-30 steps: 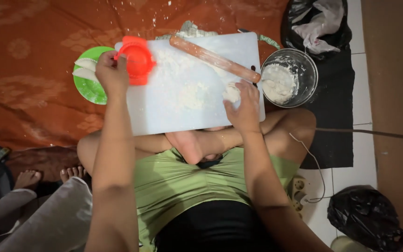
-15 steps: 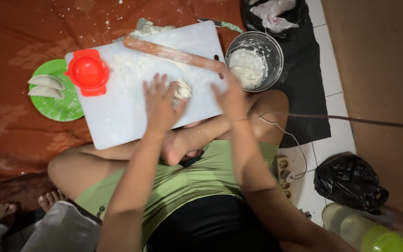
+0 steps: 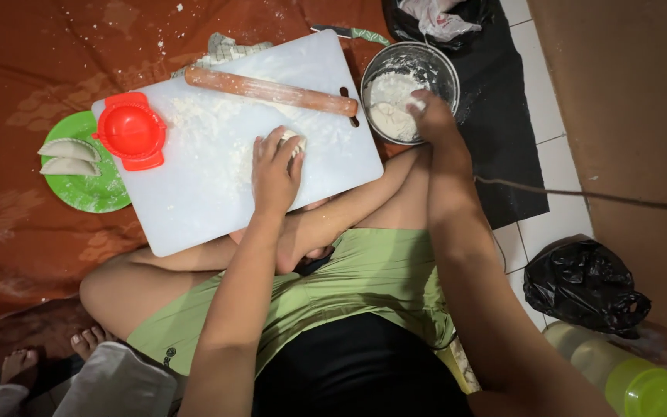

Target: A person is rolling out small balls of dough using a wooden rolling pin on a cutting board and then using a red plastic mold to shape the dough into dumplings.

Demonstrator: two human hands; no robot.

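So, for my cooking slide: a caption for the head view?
Left hand presses dough on a white board; right hand reaches into the flour bowl.

The cutting board (image 3: 218, 193) is white, dusted with white flour. The rolling pin (image 3: 270, 91) is light brown wood. The dumpling press (image 3: 131, 130) is bright red. The plate (image 3: 94, 194) is green, and the two dumplings (image 3: 69, 157) on it are pale cream. The bowl (image 3: 441, 66) is silver metal with white flour inside. The floor cloth (image 3: 40, 62) is rust orange with a faint leafy pattern. The shorts (image 3: 364, 274) are light green. The bag (image 3: 584, 278) is black, and the bottle (image 3: 627, 378) has a lime green cap.
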